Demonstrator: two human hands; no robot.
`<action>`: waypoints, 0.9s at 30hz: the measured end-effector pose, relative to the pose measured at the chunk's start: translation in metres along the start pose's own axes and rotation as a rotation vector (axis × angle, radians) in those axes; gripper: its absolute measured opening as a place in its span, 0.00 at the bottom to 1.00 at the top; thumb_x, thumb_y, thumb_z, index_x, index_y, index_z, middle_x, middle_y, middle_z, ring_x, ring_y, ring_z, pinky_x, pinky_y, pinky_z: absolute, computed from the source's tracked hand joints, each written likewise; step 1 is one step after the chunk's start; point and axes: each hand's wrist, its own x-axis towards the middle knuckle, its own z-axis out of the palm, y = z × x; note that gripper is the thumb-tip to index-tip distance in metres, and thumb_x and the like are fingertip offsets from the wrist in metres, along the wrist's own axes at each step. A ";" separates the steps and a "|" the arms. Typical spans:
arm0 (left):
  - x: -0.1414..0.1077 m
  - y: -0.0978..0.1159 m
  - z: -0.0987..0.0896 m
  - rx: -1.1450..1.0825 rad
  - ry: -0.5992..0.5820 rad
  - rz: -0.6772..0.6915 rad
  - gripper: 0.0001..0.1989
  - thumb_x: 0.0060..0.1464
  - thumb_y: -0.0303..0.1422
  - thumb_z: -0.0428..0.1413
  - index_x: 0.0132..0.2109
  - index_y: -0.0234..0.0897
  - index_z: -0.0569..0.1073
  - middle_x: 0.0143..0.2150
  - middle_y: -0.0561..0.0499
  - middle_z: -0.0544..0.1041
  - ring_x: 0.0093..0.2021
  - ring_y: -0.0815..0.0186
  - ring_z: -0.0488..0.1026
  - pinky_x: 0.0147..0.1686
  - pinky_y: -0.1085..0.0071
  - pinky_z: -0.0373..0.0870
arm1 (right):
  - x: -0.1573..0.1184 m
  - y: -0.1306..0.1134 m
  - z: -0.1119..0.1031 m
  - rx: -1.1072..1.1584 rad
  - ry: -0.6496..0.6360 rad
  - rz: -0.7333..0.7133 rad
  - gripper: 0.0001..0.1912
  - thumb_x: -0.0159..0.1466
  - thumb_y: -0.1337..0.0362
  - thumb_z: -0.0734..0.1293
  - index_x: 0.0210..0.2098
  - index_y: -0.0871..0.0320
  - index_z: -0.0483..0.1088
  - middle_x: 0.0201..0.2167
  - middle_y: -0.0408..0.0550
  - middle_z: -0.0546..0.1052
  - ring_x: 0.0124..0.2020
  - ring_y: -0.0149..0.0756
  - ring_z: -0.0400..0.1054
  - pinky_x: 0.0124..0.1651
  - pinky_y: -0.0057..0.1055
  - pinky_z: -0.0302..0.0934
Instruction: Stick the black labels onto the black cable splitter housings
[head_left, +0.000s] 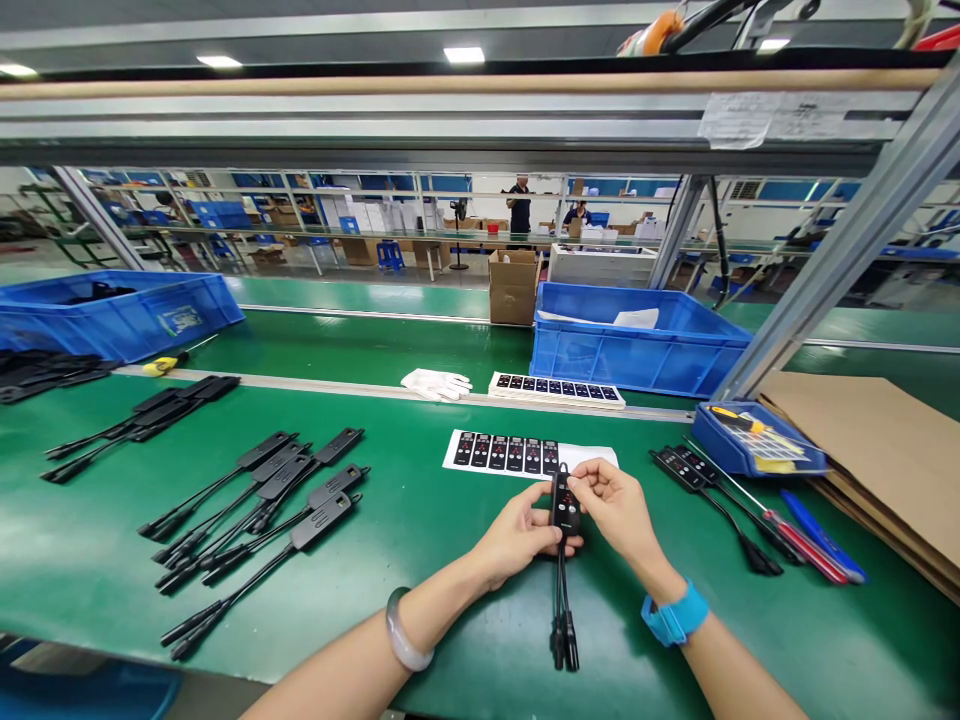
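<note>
A black control box with two short cables hanging toward me is upright between my hands. My left hand is wrapped round its left side and lower part. The thumb and forefinger of my right hand pinch at its upper right face, where a dark label with red and white marks shows. Just behind lies a white sheet bearing a row of the same dark labels, its right part bare. Two labelled boxes with cables lie to the right. Several boxes without visible labels lie on the left.
Blue bins stand at the back right and back left. A white glove and a label stack lie near the metal strip. On the right are a small blue tray, a red screwdriver and cardboard.
</note>
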 end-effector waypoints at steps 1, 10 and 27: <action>0.000 0.000 0.000 0.001 0.000 -0.002 0.30 0.42 0.30 0.63 0.53 0.35 0.61 0.36 0.45 0.76 0.38 0.58 0.76 0.42 0.63 0.70 | 0.000 0.000 0.000 0.000 0.000 0.002 0.17 0.53 0.50 0.70 0.27 0.58 0.68 0.18 0.42 0.68 0.18 0.31 0.61 0.20 0.27 0.57; -0.001 0.002 0.001 0.019 0.005 -0.011 0.28 0.42 0.29 0.62 0.51 0.35 0.61 0.36 0.45 0.76 0.38 0.58 0.76 0.43 0.62 0.70 | -0.001 0.005 -0.002 -0.052 0.017 0.008 0.15 0.54 0.53 0.69 0.31 0.58 0.67 0.18 0.41 0.66 0.18 0.30 0.59 0.21 0.27 0.55; 0.004 0.008 -0.006 -0.103 0.085 -0.020 0.16 0.55 0.38 0.51 0.47 0.33 0.64 0.35 0.40 0.76 0.32 0.59 0.76 0.31 0.66 0.72 | -0.005 0.025 0.006 -0.073 -0.357 0.066 0.34 0.52 0.57 0.73 0.55 0.55 0.59 0.45 0.49 0.71 0.44 0.42 0.66 0.40 0.33 0.64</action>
